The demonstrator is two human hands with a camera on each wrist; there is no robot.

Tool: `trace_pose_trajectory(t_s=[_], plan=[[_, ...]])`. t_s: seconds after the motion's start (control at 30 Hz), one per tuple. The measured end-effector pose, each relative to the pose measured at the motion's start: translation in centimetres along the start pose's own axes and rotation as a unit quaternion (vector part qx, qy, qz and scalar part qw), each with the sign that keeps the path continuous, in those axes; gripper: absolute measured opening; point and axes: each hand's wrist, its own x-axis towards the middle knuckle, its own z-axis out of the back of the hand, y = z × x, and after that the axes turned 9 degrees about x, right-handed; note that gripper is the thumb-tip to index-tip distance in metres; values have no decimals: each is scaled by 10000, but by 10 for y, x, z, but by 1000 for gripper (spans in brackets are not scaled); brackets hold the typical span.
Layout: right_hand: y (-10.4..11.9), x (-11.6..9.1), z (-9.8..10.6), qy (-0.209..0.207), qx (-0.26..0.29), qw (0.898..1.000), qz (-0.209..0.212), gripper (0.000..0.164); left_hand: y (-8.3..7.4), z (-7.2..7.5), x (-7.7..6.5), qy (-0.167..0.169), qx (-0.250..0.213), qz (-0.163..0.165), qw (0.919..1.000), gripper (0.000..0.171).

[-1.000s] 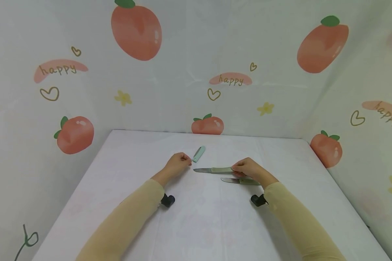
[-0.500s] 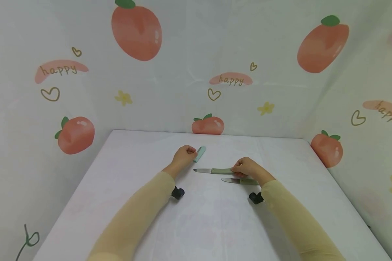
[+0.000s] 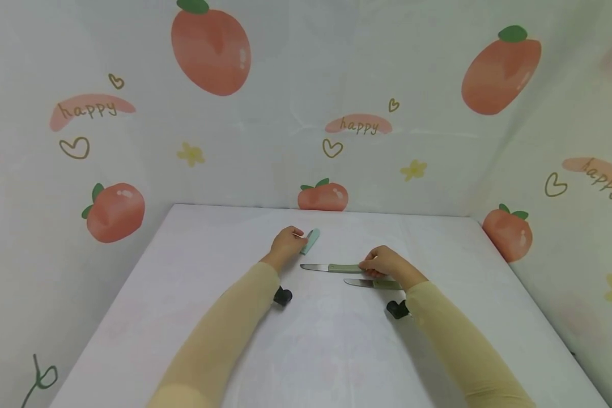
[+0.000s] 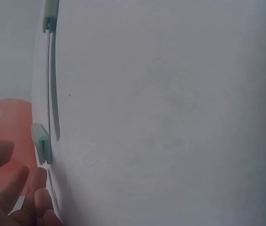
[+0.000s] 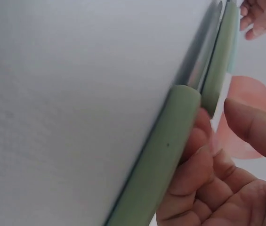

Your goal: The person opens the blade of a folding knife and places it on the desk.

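Examined on a plain white surface (image 3: pixel 306 340): two knives with smooth green handles and slim metal blades, plus a mint-coloured piece (image 3: pixel 314 236), narrow and round-ended, set at a slant. The far knife (image 3: pixel 343 268) and the near knife (image 3: pixel 386 285) lie nearly parallel, both blades pointing left. The head view gives the full outline of the far knife; only the left wrist view shows its blade edge-on, a dark shadow alongside, and a slot in the near end of the mint-coloured piece. The right wrist view alone reveals a small dark dot on the near knife's handle. The mint-coloured piece is just right of the left hand (image 3: pixel 288 243), whose fingers are bent and parted, gripping nothing I can see; contact I cannot confirm. The far knife's handle extends left from the fingertips of the right hand (image 3: pixel 387 263); those fingers are curled at its right end, though I cannot tell whether they pinch it. The near knife lies just nearer than that hand.
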Motion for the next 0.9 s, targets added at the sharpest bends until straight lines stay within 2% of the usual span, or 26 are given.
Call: trace_pose_trajectory(t_s=[0.2,0.47,0.7,0.9], plan=[[3,-6,4,21,-50,9999,84,20,-2,4,-7,94,363,-121,9992,30],[8,-10,9,38,20,9996,276,23,-5,2,-9,112,1192,-138,9927,26],[18,-17,8,54,37,9985,547,25,-6,5,-14,218,1222,-44,9923,22],[27,-24,5,84,230,9981,573,31,-1,11,-17,269,1323,-113,9908,25]])
